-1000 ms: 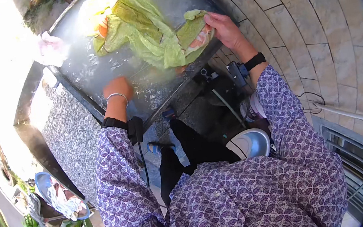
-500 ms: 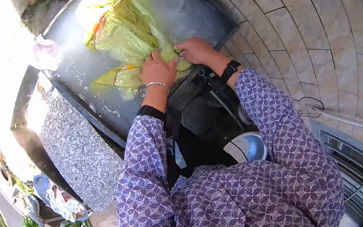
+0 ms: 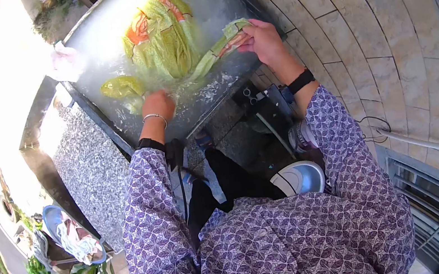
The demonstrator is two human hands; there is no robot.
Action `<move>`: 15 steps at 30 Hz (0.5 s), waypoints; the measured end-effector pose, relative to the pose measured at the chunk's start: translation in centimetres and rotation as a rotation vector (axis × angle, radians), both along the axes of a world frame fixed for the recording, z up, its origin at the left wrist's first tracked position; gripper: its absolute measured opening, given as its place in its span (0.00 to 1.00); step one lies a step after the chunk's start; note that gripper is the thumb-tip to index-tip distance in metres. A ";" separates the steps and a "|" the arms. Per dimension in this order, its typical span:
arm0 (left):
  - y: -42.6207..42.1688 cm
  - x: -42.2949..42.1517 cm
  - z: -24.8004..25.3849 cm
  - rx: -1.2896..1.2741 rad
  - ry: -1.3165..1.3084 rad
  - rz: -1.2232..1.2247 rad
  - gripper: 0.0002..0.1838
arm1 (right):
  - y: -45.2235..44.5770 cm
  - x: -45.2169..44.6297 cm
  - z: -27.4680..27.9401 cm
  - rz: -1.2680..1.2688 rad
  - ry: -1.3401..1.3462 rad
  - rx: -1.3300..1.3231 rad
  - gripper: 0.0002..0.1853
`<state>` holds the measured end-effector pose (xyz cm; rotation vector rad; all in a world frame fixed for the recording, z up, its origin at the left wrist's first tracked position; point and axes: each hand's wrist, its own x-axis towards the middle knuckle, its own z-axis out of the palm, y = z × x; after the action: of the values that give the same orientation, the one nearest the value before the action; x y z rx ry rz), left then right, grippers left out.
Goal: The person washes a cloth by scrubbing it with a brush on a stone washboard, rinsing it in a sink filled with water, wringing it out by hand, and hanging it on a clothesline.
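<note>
Basin [image 3: 89, 109]: green cloth [image 3: 171, 48] clamped in right hand [image 3: 267, 43], lying leftward; left hand [image 3: 158, 106] grip unclear.

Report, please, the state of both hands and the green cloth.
Right hand gripping one end of green cloth. Left hand low at water, grip unclear. Most cloth in basin. Pink cloth at basin's corner, seems clear.

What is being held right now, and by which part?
The right hand pinches the yellow-green cloth by the end of its narrow, outstretched strip. Whether the left hand grips any cloth cannot be told.
</note>
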<state>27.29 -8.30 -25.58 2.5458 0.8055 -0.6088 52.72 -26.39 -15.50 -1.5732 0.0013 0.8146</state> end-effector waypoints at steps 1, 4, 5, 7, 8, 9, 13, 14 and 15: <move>0.1 -0.3 2.1 -0.034 -0.081 0.123 0.18 | 0.0 -0.1 1.8 0.015 -0.022 0.052 0.17; -1.2 -0.5 6.4 -0.078 -0.337 0.222 0.23 | 0.4 -1.4 6.5 0.090 -0.067 0.157 0.16; -2.2 -0.4 7.3 -0.092 -0.503 0.199 0.25 | 0.7 -2.1 7.8 0.151 -0.082 0.203 0.15; -5.0 0.7 8.7 0.037 -0.465 0.048 0.28 | 1.5 -4.1 10.6 0.216 -0.146 0.237 0.15; -5.8 1.1 8.4 0.046 -0.479 0.056 0.28 | 1.9 -5.0 11.8 0.271 -0.198 0.259 0.15; -6.4 1.6 7.7 0.021 -0.463 0.163 0.29 | 2.3 -5.8 12.7 0.283 -0.211 0.264 0.15; -5.0 2.1 9.3 -0.087 -0.526 0.353 0.24 | 3.2 -7.2 17.4 0.251 -0.297 0.398 0.15; -4.3 1.5 9.6 -0.036 -0.727 0.372 0.20 | 3.1 -7.1 18.6 0.213 -0.304 0.450 0.16; -3.1 0.9 10.0 -0.029 -0.731 0.371 0.20 | 2.4 -6.1 19.5 0.247 -0.319 0.454 0.16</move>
<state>28.15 -11.39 -15.57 2.2350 0.9238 0.4059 46.61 -23.97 3.95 -1.2644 -0.5809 0.6842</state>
